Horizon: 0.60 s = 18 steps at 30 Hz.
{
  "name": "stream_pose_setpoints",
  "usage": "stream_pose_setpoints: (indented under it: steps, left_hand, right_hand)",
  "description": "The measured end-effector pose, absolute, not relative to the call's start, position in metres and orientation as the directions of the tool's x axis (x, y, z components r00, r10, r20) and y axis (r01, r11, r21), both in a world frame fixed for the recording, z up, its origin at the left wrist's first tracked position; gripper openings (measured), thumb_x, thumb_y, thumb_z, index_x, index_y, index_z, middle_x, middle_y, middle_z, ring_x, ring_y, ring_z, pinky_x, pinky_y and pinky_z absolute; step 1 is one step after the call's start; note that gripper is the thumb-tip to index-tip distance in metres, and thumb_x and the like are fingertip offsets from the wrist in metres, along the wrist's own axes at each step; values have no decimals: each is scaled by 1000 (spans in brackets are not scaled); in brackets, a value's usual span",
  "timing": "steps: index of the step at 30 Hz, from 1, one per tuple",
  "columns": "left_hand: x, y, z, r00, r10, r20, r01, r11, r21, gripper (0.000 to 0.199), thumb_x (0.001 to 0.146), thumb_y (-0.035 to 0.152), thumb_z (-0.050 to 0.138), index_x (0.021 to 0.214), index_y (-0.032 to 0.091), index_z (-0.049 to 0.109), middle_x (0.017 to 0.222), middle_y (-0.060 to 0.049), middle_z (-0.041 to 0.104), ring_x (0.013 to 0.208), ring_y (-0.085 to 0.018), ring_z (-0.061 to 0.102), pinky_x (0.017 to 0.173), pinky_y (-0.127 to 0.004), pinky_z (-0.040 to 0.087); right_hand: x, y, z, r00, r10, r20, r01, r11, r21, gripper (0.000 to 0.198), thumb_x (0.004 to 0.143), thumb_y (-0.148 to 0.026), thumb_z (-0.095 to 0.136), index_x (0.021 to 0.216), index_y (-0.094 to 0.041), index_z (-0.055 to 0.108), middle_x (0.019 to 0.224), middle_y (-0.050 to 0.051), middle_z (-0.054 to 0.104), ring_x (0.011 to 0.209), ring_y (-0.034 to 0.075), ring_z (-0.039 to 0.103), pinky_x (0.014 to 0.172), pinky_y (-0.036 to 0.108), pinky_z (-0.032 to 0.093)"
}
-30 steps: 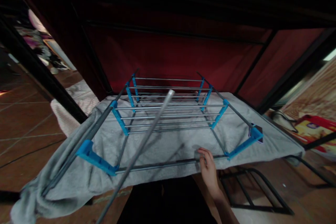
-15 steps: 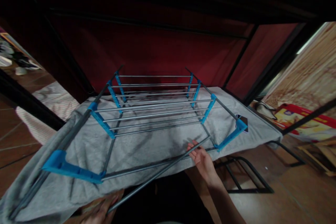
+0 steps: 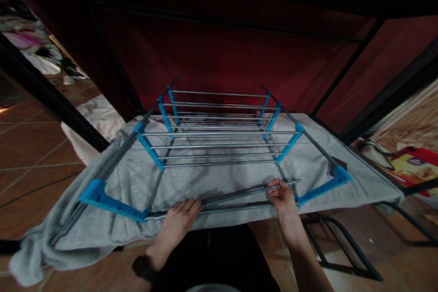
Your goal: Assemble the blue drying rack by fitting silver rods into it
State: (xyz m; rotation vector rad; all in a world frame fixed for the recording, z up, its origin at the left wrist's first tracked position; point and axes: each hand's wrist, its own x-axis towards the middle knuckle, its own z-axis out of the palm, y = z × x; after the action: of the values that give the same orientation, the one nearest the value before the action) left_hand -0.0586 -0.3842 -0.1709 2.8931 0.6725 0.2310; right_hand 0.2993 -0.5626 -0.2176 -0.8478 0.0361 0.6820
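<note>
A loose grey metal tube lies across both my hands, just above the front bar of a rack frame. My left hand is wrapped over it near its left end. Toward the other end, the fingers of my right hand are closed around the tube, whose tip sticks out past them. The rack has blue plastic brackets at its front corners and several grey rods between blue crosspieces behind. My fingers hide parts of the tube.
A grey blanket covers the surface under the rack. A dark phone-like object lies by the right corner bracket. Dark red panels stand behind. A black metal frame is on the tiled floor at right, near a red-yellow package.
The tube has risen at its left end and swung nearly parallel to the front bar. My left hand came up from below, and my right fingers closed on the tube. The view shifted.
</note>
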Motion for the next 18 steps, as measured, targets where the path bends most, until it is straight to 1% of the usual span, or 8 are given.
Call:
stream_pose_setpoints:
  steps: [2,4,7,9,12,15,18]
  left_hand:
    - [-46,-375,-165,894,434,116,408,-892,193,36,101,30,34,114,21,66,101,-10,68,92,-22,64,83,-35,48]
    - [-42,-363,-163,887,443,131,417,-890,185,35,101,29,35,113,20,66,100,-10,68,92,-22,63,86,-37,47]
    - [-44,-347,-165,859,491,141,469,-868,167,36,101,30,34,114,19,66,105,-10,68,95,-23,62,94,-41,43]
    - [-45,-341,-167,843,523,126,499,-848,178,35,101,29,34,113,19,66,107,-10,68,97,-23,61,96,-42,42]
    - [-44,-337,-172,832,548,86,519,-824,226,34,100,27,35,113,20,66,108,-9,68,98,-23,62,98,-42,42]
    - [-42,-334,-176,829,556,62,520,-807,282,35,99,26,37,121,22,64,114,-8,67,104,-23,61,100,-41,42]
    - [-38,-331,-180,838,544,44,502,-801,327,33,98,28,42,123,23,62,119,-8,66,109,-23,60,99,-39,44]
  right_hand:
    - [310,-563,-219,758,535,-374,-627,440,-643,14,76,-8,56,72,-20,52,62,-4,55,53,10,58,45,18,50]
    - [317,-563,-220,727,530,-438,-672,414,-614,15,73,-6,56,72,-20,50,62,-5,53,53,9,57,44,17,48]
    - [325,-564,-226,695,541,-474,-709,405,-577,17,68,-4,57,72,-20,49,62,-5,52,52,9,57,39,14,42]
    - [329,-564,-232,670,550,-499,-735,393,-553,17,67,-4,56,72,-19,50,62,-5,52,53,9,58,37,12,39]
    - [332,-564,-243,657,569,-494,-738,353,-575,16,69,-5,56,73,-20,51,63,-4,54,53,10,59,37,14,41]
    - [333,-563,-250,668,582,-463,-720,347,-601,15,72,-6,56,75,-20,53,65,-3,56,55,11,60,39,16,45]
    - [332,-561,-255,692,551,-466,-702,366,-610,15,73,-6,55,75,-20,55,67,-3,59,58,11,62,48,19,52]
